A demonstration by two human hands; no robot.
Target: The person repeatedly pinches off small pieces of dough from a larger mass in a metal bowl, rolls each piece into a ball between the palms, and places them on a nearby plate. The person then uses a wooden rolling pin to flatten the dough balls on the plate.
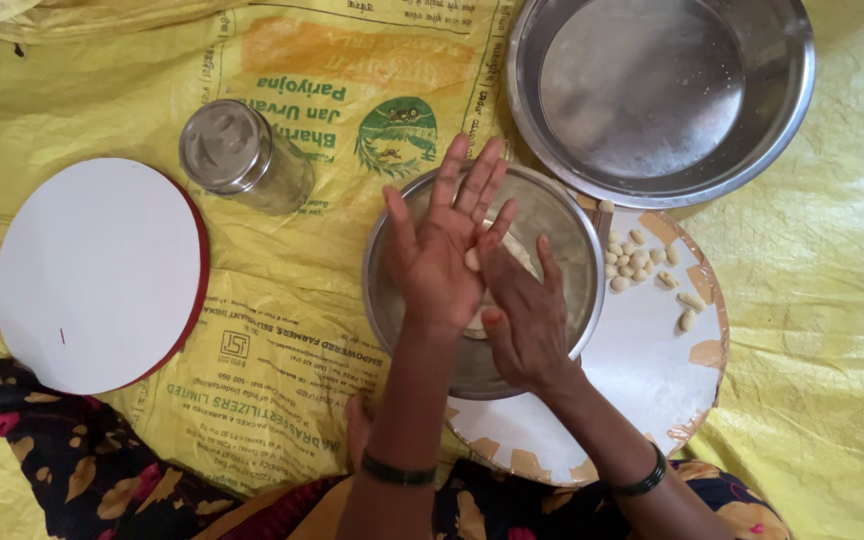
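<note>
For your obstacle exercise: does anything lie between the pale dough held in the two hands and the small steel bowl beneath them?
Nothing visible: the pale dough piece, between left hand and right hand, sits directly above the small steel bowl.

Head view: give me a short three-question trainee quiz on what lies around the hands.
1. True or false: the large steel basin at top right holds dough pieces.
2. Where do the small pale dough pieces lie? A) on the bare white round board at left B) on the round board at right C) in the steel jar
3. What are the left hand and right hand pressed together over?

Key: 1 false, it looks empty. 2 B. 3 The small steel bowl, with pale dough between the palms.
</note>
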